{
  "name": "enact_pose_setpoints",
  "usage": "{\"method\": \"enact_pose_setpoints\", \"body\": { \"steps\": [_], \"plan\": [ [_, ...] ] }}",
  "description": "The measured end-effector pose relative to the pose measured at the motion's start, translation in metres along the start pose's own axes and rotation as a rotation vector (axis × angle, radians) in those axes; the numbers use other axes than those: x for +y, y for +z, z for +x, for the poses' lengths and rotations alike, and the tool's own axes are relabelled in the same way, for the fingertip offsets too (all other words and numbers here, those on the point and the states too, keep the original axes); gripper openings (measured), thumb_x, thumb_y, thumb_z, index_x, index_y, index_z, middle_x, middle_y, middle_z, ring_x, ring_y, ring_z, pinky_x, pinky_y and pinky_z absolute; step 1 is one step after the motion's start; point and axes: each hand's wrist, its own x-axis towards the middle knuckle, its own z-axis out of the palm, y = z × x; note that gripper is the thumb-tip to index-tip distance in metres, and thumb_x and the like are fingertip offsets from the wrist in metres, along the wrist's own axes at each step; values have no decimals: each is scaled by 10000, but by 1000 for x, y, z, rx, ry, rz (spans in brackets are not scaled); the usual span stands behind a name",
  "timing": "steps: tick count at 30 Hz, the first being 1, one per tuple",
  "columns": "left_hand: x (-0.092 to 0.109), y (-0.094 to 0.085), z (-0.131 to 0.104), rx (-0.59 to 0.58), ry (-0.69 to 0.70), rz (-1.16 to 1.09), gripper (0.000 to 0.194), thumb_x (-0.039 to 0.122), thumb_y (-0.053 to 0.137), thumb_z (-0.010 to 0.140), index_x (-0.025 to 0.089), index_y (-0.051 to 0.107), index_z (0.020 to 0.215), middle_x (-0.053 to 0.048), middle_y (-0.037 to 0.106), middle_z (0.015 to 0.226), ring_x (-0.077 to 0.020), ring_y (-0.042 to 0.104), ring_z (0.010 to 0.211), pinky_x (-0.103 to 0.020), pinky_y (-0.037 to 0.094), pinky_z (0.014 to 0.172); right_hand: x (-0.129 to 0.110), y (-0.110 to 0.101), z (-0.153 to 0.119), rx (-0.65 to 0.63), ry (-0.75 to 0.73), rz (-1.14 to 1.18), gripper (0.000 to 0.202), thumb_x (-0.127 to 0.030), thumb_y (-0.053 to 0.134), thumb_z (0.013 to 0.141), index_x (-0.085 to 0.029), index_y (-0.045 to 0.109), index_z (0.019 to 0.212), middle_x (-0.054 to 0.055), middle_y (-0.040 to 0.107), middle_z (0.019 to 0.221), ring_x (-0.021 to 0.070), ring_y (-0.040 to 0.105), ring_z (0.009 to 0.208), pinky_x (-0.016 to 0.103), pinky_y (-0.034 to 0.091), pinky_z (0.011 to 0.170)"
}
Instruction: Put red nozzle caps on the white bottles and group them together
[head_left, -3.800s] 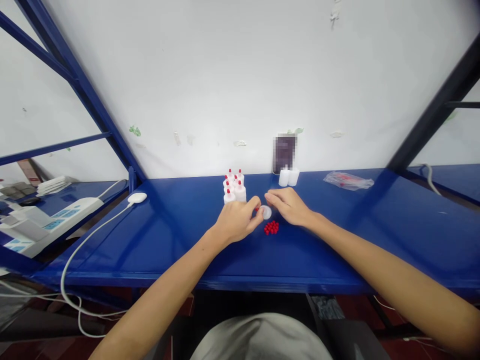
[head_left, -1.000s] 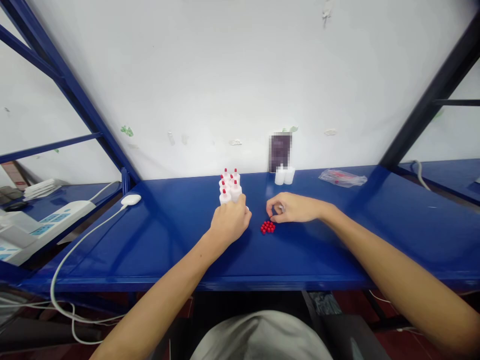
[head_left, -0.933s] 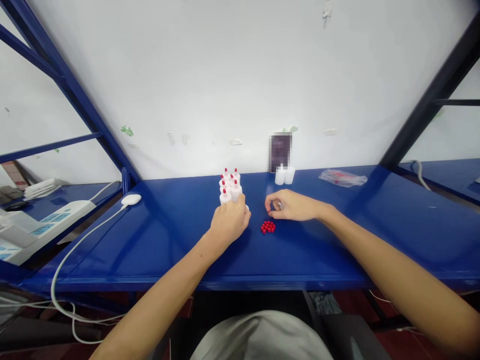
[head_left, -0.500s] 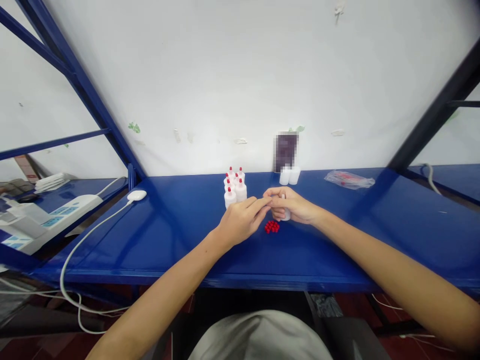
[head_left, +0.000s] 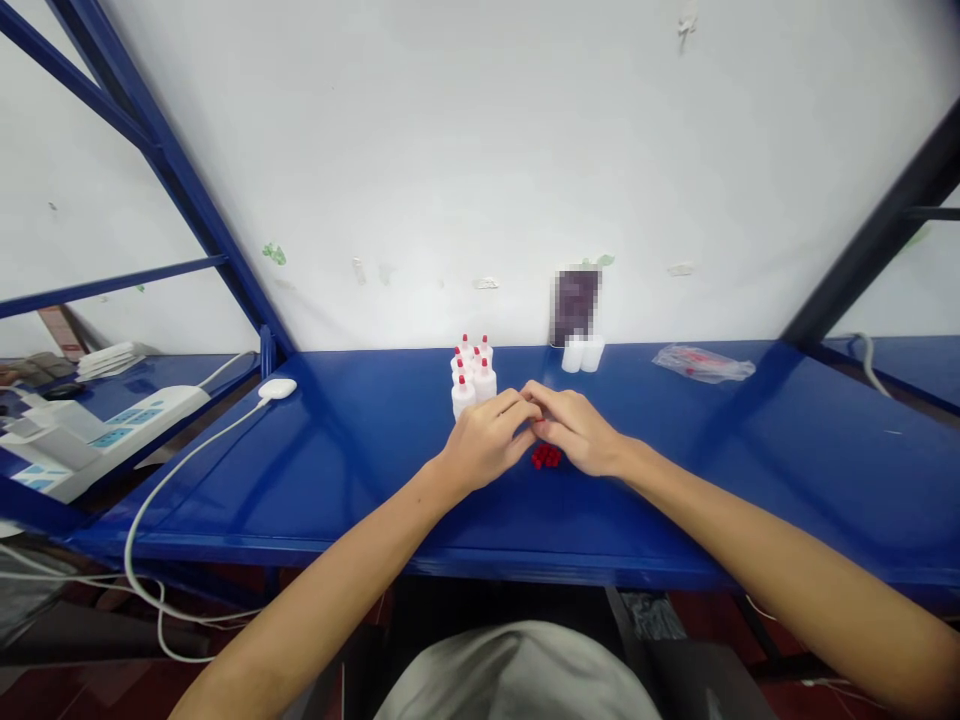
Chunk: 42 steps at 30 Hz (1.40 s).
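Observation:
My left hand (head_left: 487,438) and my right hand (head_left: 576,428) meet fingertip to fingertip over the blue table (head_left: 360,480). Both are closed. A speck of red shows between the fingertips, too small to name, and no bottle can be seen in either hand. Just below the fingers lies a small pile of red caps (head_left: 547,457). Several white bottles with red pointed tips (head_left: 485,382) stand upright in a group behind my left hand. Farther back, near the wall, are two white bottles (head_left: 592,354) without visible red tips.
A clear plastic bag with red pieces (head_left: 703,363) lies at the right rear. On the left are a white puck-shaped device (head_left: 277,389) with a cable and a white power strip (head_left: 142,430). Blue frame posts rise at both sides.
My right hand has turned over at the fingertips, and the white bottle that was in it is no longer visible. My left hand stays close by. The view has shifted slightly.

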Motion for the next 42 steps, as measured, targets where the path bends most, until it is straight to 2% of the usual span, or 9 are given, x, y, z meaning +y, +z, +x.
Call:
{"method": "enact_pose_setpoints", "body": {
  "steps": [6, 13, 17, 24, 27, 30, 34, 38, 42],
  "plan": [
    [-1, 3, -1, -41, 69, 31, 147, 211, 491, 947, 156, 627, 949, -56, 699, 928, -138, 671, 848, -238, 533, 728, -4, 4, -1, -58, 22, -286, 89, -208, 383, 814, -230, 347, 892, -30, 471, 627, 181, 448, 551, 300, 288, 588],
    [-4, 9, -4, 79, 106, 34, 133, 227, 515, 942, 163, 631, 955, -19, 720, 796, -108, 665, 658, -202, 482, 587, -5, 4, -1, -25, 4, -191, 209, -177, 386, 794, -222, 398, 999, -68, 439, 548, 181, 454, 492, 290, 292, 558],
    [-4, 10, -5, 49, 57, -16, 122, 215, 516, 931, 167, 619, 975, 20, 680, 658, -94, 611, 532, -195, 437, 541, -5, 5, -2, -6, -17, -90, 180, -165, 385, 794, -231, 382, 962, -79, 435, 529, 165, 433, 467, 278, 284, 528],
    [3, 1, -2, -110, -120, -116, 170, 225, 463, 950, 152, 575, 1054, 39, 609, 591, -104, 550, 482, -199, 377, 514, 0, 6, -1, 54, -38, 3, 169, -267, 402, 905, -224, 427, 1067, -60, 500, 625, 149, 474, 517, 273, 328, 552],
    [3, -8, 3, 26, -282, -122, 171, 287, 511, 936, 157, 602, 1000, 53, 579, 552, -88, 523, 463, -189, 362, 516, 9, 2, 0, 137, 0, -20, 233, -390, 387, 963, -221, 446, 1111, -38, 546, 679, 151, 503, 557, 279, 345, 579],
    [-4, -22, 8, 161, -455, -56, 168, 320, 597, 890, 168, 654, 935, 56, 575, 524, -84, 530, 474, -190, 373, 550, 20, -2, 2, 247, 90, -58, 240, -413, 383, 977, -221, 479, 1085, -49, 525, 624, 144, 491, 539, 278, 346, 576],
    [-14, -33, 11, 57, -524, -21, 183, 310, 612, 886, 190, 707, 988, 48, 600, 528, -95, 551, 494, -205, 384, 585, 30, -3, 5, 348, 175, -47, 199, -415, 487, 933, -221, 528, 957, -70, 483, 555, 124, 455, 499, 269, 352, 557],
    [-15, -30, 9, -139, -527, 40, 244, 342, 559, 926, 205, 716, 1054, 9, 659, 607, -132, 597, 555, -233, 404, 615, 33, 0, 7, 479, 189, -50, 248, -394, 718, 746, -209, 575, 831, -83, 461, 509, 107, 425, 474, 269, 367, 558],
    [-11, -28, 8, -273, -501, 172, 287, 339, 470, 966, 214, 695, 1095, -38, 697, 703, -186, 646, 633, -264, 408, 619, 35, -2, 7, 638, 124, 40, 167, -359, 641, 773, -201, 589, 763, -64, 468, 503, 117, 441, 474, 277, 367, 541]
  ]
}}
